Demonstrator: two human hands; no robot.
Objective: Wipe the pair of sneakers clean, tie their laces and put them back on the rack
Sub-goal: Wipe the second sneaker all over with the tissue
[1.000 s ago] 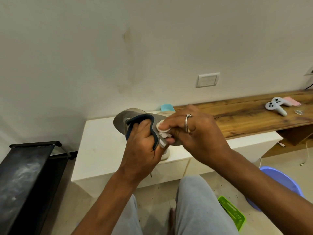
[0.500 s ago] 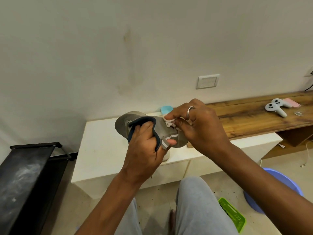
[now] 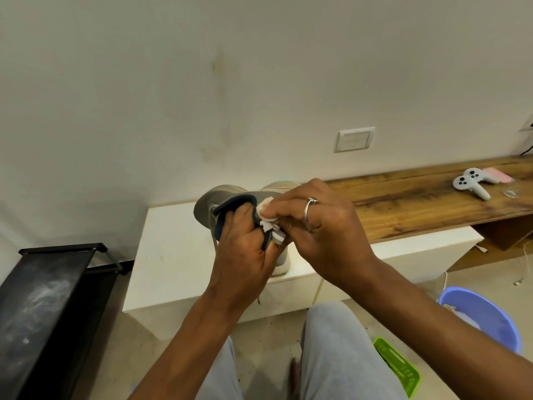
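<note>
Sneaker (image 3: 209, 204), grey with dark blue collar, is held up in the air over the white bench (image 3: 173, 249), in front of the person. Left hand (image 3: 245, 255) grips it at the collar: fingers curled inside the opening, thumb outside on the heel side. Right hand (image 3: 323, 235) pinches a small white wipe (image 3: 266, 208) between fingertips and thumb and presses it on the shoe's side just by the collar. It wears a ring (image 3: 309, 207). The two hands touch at the shoe. White tab or lace bits show between them; can't tell which.

Second shoe (image 3: 282, 186) sits on the bench behind the hands, mostly hidden. Black rack (image 3: 43, 298) stands at left, beside the bench, with a dusty top. Wooden shelf (image 3: 418, 209) runs right along the wall, with two white controllers (image 3: 473, 184) on it. Purple basin (image 3: 490, 316) and green basket (image 3: 399, 368) are on the floor at right, near the person's knee.
</note>
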